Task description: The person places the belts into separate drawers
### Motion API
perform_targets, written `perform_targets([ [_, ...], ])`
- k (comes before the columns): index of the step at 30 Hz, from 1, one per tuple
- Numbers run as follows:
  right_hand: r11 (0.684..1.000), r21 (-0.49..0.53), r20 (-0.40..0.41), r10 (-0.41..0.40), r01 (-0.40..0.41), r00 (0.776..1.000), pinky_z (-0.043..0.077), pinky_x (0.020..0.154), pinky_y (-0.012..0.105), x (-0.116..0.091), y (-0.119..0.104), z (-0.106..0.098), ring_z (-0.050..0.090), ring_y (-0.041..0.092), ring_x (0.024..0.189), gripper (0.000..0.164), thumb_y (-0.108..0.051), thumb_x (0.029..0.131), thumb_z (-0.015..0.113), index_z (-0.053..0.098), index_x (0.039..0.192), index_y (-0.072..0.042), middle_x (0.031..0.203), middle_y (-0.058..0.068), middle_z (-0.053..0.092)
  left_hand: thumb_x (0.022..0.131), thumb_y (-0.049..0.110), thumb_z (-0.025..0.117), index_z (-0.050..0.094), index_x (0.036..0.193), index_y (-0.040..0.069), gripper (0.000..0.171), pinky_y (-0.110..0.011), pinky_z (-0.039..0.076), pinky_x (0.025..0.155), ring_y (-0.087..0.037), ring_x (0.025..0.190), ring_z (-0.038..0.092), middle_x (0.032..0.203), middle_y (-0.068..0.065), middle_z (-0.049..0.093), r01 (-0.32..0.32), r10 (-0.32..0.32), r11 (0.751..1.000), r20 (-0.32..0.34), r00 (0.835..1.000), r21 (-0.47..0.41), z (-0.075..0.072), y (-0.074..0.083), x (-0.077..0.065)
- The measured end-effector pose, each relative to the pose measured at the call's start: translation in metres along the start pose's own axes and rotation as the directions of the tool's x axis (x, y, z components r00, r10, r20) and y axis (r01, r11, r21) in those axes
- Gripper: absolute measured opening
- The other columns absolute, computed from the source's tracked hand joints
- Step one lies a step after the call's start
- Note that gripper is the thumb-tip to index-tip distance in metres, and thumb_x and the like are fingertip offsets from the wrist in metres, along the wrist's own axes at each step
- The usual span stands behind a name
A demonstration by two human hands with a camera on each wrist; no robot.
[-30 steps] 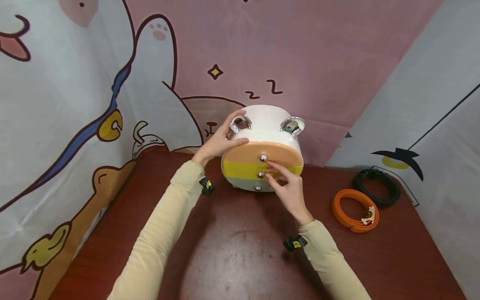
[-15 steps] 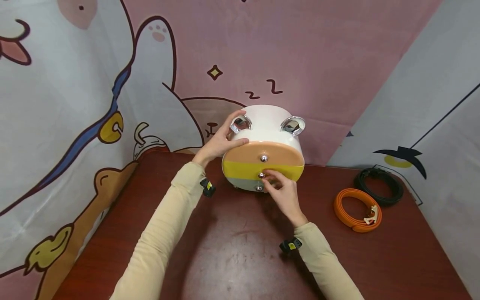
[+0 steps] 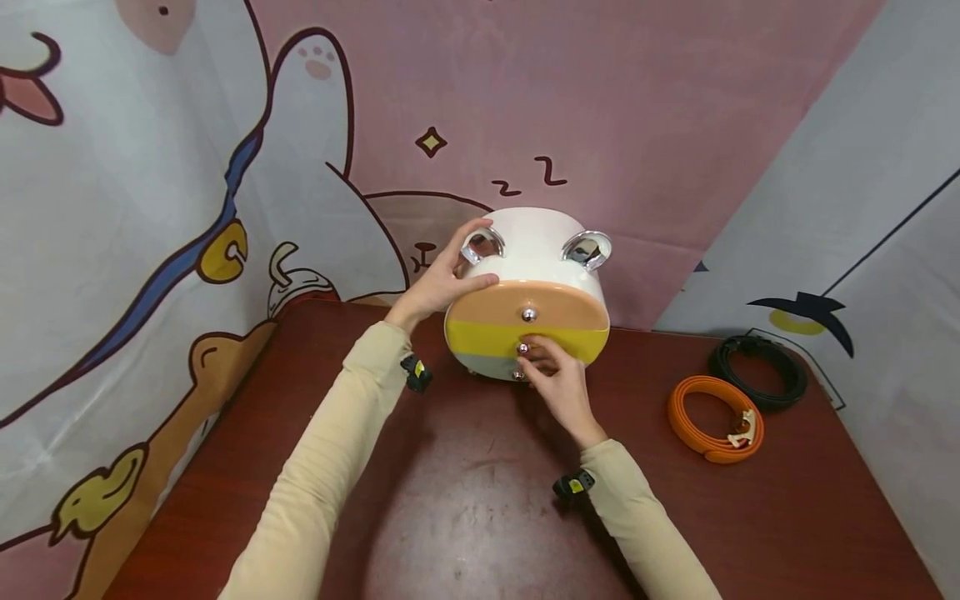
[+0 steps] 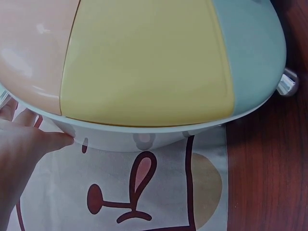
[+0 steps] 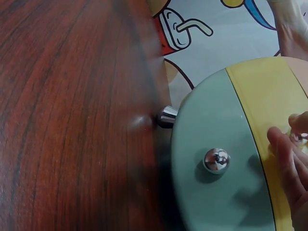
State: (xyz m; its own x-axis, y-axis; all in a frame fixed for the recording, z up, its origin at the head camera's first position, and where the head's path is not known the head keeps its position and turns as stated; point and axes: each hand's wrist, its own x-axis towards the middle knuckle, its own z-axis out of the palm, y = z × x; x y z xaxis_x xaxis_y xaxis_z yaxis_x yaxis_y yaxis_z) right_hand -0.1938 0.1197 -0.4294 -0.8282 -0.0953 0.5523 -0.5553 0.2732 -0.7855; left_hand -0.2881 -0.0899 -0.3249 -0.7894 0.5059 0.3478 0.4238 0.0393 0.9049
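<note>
Head: one white box (image 3: 536, 267) near the counter's (image 3: 465, 500) back edge; counter runs forward from it, and rightward to two coiled belts, orange belt (image 3: 678, 417) and black belt (image 3: 787, 388). Two silver handles (image 3: 588, 249), three knobs (image 3: 529, 315). Left hand (image 3: 441, 289): grip round box's upper left. Right hand (image 3: 557, 377): grip clamped on middle knob (image 3: 522, 349).

Left wrist: three coloured panels (image 4: 144, 62), one foot (image 4: 288, 83).

Right wrist: bottom knob (image 5: 216, 160) stands apart from the fingers (image 5: 285, 154).

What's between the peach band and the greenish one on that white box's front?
A yellow band with a silver knob, which the right hand pinches, as the head view shows.
</note>
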Motion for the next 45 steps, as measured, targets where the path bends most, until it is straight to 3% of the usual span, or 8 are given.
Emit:
perform_targets([
  [4, 0.998, -0.040, -0.051, -0.041, 0.039, 0.998, 0.054, 0.060, 0.025, 0.001, 0.001, 0.005, 0.067, 0.036, 0.071, 0.026, 0.013, 0.079, 0.071, 0.064, 0.104, 0.011, 0.084, 0.024, 0.068, 0.089, -0.002, 0.065, 0.023, 0.150, 0.011, 0.076, -0.039, 0.045, 0.087, -0.029, 0.110, 0.052, 0.146, -0.014, 0.032, -0.005, 0.005, 1.000, 0.005, 1.000, -0.005, 0.000, 0.000, 0.001],
  [16, 0.996, -0.048, -0.149, -0.082, 0.076, 0.985, 0.051, 0.055, 0.022, 0.001, 0.002, 0.013, 0.065, 0.035, 0.062, 0.023, 0.017, 0.075, 0.071, 0.066, 0.097, 0.012, 0.074, 0.022, 0.067, 0.083, -0.003, 0.072, 0.023, 0.151, 0.014, 0.085, -0.040, 0.040, 0.095, -0.027, 0.115, 0.045, 0.152, -0.008, 0.022, 0.017, -0.017, 1.000, 0.012, 1.000, 0.006, 0.000, -0.001, 0.001],
  [30, 0.993, -0.057, -0.116, -0.107, 0.101, 0.987, 0.052, 0.053, 0.027, -0.007, -0.003, 0.010, 0.065, 0.033, 0.063, 0.024, 0.017, 0.075, 0.072, 0.066, 0.098, 0.009, 0.077, 0.020, 0.068, 0.084, -0.001, 0.072, 0.024, 0.151, 0.019, 0.084, -0.040, 0.042, 0.096, -0.024, 0.117, 0.045, 0.147, -0.009, 0.029, 0.026, -0.026, 1.000, 0.000, 1.000, -0.012, 0.000, -0.007, 0.002],
  [45, 0.991, -0.084, -0.083, -0.113, 0.106, 0.990, 0.051, 0.053, 0.024, -0.021, -0.010, 0.004, 0.066, 0.029, 0.064, 0.027, 0.016, 0.075, 0.073, 0.067, 0.100, 0.007, 0.078, 0.018, 0.068, 0.085, 0.002, 0.073, 0.023, 0.151, 0.019, 0.085, -0.040, 0.038, 0.100, -0.025, 0.122, 0.043, 0.148, -0.009, 0.029, 0.054, -0.054, 0.999, -0.003, 0.999, 0.005, 0.000, 0.000, 0.000],
])
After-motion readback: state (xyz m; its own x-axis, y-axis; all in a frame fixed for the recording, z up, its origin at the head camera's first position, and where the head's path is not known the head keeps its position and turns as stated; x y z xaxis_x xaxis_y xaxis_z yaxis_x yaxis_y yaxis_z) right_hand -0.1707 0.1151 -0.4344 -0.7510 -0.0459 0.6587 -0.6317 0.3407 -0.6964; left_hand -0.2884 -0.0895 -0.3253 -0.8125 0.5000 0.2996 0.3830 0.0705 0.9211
